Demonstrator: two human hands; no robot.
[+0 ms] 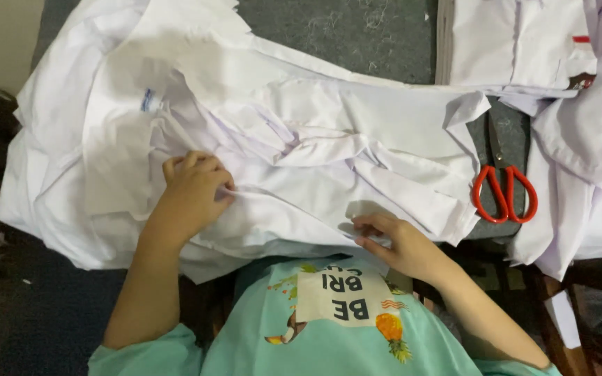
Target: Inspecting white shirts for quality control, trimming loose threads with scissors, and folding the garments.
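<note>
Two bare hands are busy on a big heap of white cloth that lies on a grey table. The cloth looks like white shirts, all crumpled and folded over each other, and it fills most of the table right in front of the person.

The left hand sits on the left part of the heap. Its fingers are curled in tight, and they pinch a fold of the white cloth.

The right hand is at the near edge of the heap, close to the person's body. Its fingers are bent and pressed together on the cloth's edge, holding it.

A pair of scissors with red handles lies on the table to the right of the heap, well apart from both hands. Past the scissors, more white clothes are piled up on the right side.

The person wears a light green T-shirt with a picture on it.
</note>
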